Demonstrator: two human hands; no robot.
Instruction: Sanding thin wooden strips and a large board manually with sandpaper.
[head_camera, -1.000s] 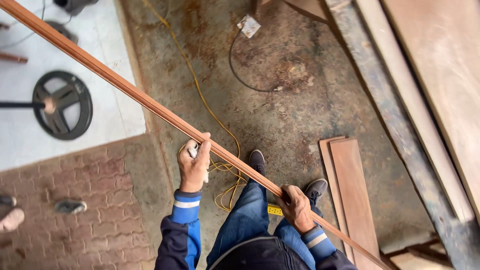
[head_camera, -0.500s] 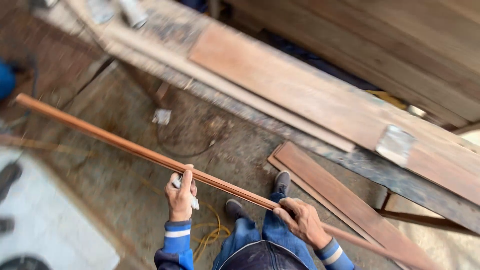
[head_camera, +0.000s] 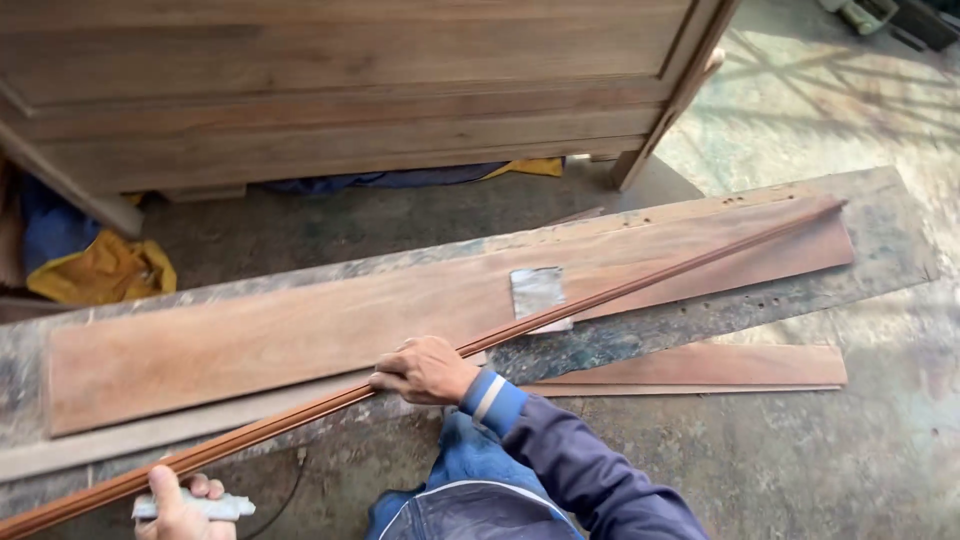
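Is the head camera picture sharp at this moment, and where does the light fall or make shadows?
Head view: sharp, without motion blur, the long wooden strip and right hand crisp; sunlight with striped shadows falls on the concrete floor top right; the wooden cabinet lies in even shade; the left hand is cut by the bottom edge.

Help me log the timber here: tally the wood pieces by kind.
Long thin moulding strip under the right hand: 1
Wide flat board on the bench: 1
Boards on the floor: 2
Total: 4
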